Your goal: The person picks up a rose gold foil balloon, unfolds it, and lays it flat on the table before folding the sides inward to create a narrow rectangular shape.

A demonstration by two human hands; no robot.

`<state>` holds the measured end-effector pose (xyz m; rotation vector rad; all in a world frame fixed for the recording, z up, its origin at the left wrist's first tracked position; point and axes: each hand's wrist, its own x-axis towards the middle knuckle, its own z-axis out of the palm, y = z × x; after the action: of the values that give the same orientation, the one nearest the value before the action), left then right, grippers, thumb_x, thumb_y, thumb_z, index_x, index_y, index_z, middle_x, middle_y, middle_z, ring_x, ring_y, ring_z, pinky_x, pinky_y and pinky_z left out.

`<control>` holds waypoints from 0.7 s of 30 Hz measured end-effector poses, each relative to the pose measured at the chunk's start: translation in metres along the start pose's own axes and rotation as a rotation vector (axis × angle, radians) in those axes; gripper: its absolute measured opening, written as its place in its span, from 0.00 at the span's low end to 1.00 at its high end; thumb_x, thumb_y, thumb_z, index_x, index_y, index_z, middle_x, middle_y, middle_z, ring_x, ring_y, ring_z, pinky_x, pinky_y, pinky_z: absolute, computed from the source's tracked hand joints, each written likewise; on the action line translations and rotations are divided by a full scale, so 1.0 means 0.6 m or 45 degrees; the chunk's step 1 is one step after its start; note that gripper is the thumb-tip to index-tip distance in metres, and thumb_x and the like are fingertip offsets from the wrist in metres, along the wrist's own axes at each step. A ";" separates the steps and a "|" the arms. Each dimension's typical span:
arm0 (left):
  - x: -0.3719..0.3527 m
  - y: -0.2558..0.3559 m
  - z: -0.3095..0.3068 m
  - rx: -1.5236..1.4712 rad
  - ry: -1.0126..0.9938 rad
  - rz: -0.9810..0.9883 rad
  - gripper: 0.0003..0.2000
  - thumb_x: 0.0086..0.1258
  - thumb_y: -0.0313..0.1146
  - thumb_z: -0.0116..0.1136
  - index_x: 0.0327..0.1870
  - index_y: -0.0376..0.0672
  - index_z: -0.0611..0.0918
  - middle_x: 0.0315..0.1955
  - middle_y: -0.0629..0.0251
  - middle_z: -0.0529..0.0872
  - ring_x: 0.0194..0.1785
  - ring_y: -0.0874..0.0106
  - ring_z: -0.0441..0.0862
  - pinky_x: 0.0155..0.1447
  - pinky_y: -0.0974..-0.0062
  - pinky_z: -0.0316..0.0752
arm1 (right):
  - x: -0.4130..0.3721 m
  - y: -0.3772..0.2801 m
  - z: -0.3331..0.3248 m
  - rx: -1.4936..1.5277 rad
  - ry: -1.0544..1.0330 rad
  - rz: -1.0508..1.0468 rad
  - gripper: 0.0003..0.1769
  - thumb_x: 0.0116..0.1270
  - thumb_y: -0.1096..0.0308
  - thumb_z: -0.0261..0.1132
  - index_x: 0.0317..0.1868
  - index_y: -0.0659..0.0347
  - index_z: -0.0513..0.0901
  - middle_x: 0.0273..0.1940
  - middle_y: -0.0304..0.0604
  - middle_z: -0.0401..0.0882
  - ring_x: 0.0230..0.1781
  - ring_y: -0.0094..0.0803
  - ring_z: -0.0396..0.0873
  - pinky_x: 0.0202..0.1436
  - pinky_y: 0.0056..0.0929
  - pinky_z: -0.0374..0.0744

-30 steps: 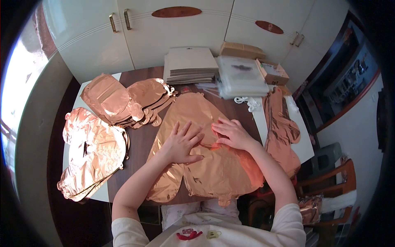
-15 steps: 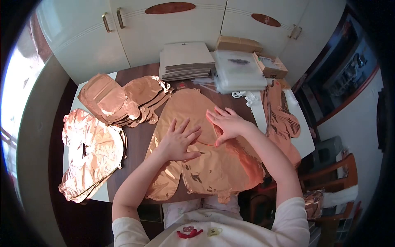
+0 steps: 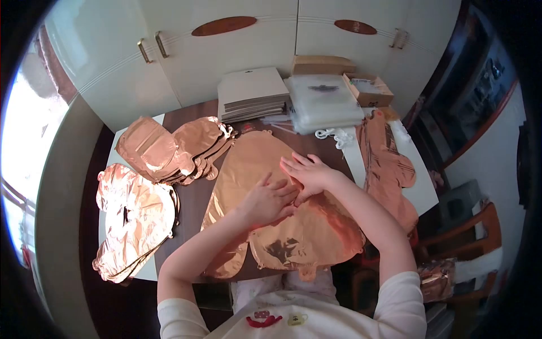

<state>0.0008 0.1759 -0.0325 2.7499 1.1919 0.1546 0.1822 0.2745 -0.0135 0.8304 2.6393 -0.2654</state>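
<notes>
Pressing down on a large foil balloon [image 3: 293,240] spread flat across the middle of the dark table [image 3: 191,198], near edge hanging over the side: right hand [image 3: 307,175] open, fingers spread on the foil; left hand [image 3: 270,200] touching it, fingers bent onto the foil, unclear whether pinching or only resting. Flanked on the left by a near pile of balloons [image 3: 132,217] and a far pile of balloons [image 3: 169,147], on the right by a single balloon [image 3: 387,169]. Backed at the far edge by a stack of cards [image 3: 251,96], a heap of clear bags [image 3: 324,101] and a cardboard box [image 3: 368,90].
</notes>
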 end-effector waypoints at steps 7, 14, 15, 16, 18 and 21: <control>0.018 -0.036 0.012 0.094 0.044 -0.166 0.26 0.70 0.50 0.48 0.68 0.54 0.68 0.67 0.68 0.69 0.70 0.65 0.64 0.73 0.46 0.48 | 0.003 0.004 0.011 0.065 0.003 0.011 0.75 0.39 0.29 0.71 0.76 0.57 0.38 0.78 0.42 0.38 0.79 0.43 0.34 0.75 0.55 0.42; 0.021 -0.065 0.035 0.063 0.178 -0.211 0.31 0.68 0.55 0.47 0.70 0.50 0.66 0.70 0.62 0.64 0.73 0.59 0.58 0.73 0.44 0.48 | -0.003 0.000 0.012 0.081 0.007 0.030 0.75 0.39 0.30 0.71 0.76 0.58 0.36 0.78 0.43 0.38 0.79 0.44 0.33 0.76 0.56 0.41; 0.020 -0.065 0.035 0.043 0.180 -0.224 0.33 0.67 0.56 0.47 0.70 0.49 0.65 0.71 0.61 0.63 0.74 0.58 0.57 0.73 0.43 0.47 | -0.009 -0.005 0.008 0.057 0.023 0.029 0.72 0.43 0.31 0.70 0.76 0.59 0.37 0.78 0.43 0.38 0.78 0.43 0.34 0.76 0.55 0.42; 0.020 -0.066 0.036 0.057 0.170 -0.228 0.34 0.66 0.57 0.47 0.70 0.48 0.65 0.71 0.60 0.63 0.74 0.58 0.57 0.73 0.43 0.47 | -0.019 -0.013 0.002 0.032 0.040 0.029 0.69 0.46 0.32 0.69 0.76 0.59 0.39 0.78 0.44 0.39 0.78 0.43 0.34 0.76 0.55 0.42; 0.020 -0.069 0.040 0.083 0.150 -0.239 0.36 0.65 0.59 0.48 0.71 0.47 0.64 0.71 0.59 0.62 0.75 0.57 0.55 0.73 0.43 0.46 | -0.028 -0.022 0.008 -0.013 0.096 -0.005 0.60 0.54 0.36 0.65 0.76 0.60 0.43 0.77 0.45 0.41 0.78 0.44 0.38 0.76 0.53 0.44; 0.020 -0.070 0.047 0.125 0.206 -0.245 0.35 0.66 0.57 0.45 0.71 0.47 0.64 0.71 0.65 0.63 0.75 0.60 0.56 0.74 0.46 0.46 | -0.047 -0.038 0.046 -0.025 0.180 -0.092 0.47 0.66 0.43 0.57 0.75 0.62 0.49 0.76 0.48 0.46 0.77 0.44 0.43 0.76 0.48 0.47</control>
<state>-0.0173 0.2106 -0.0667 2.7278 1.5366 0.3095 0.1983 0.2337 -0.0263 0.7750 2.8024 -0.2058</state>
